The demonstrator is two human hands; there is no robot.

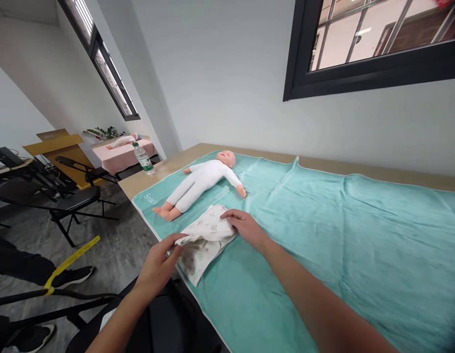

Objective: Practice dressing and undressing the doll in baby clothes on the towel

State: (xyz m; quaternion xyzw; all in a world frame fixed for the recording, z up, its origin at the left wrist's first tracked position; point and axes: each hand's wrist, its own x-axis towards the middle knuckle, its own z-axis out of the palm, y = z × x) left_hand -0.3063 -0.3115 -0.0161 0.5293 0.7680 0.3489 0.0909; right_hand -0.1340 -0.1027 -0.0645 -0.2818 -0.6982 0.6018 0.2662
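A folded white baby garment (204, 240) with small printed patterns lies on a teal towel (323, 235) near the table's front edge. My left hand (158, 264) pinches the garment's near left edge, fingers closed on the cloth. My right hand (245, 226) rests on the garment's far right corner, fingers pressed down on the fabric. Just beyond the garment a baby doll (201, 184) in a white bodysuit lies on its back on the towel, arms spread, head toward the wall.
A water bottle (144, 159) stands at the table's far left corner. Black folding chairs (65, 198) and a wooden lectern (62, 147) stand to the left. Another doll lies on a pink-covered table (124, 152) behind. A person's dark shoes (71, 277) show at lower left.
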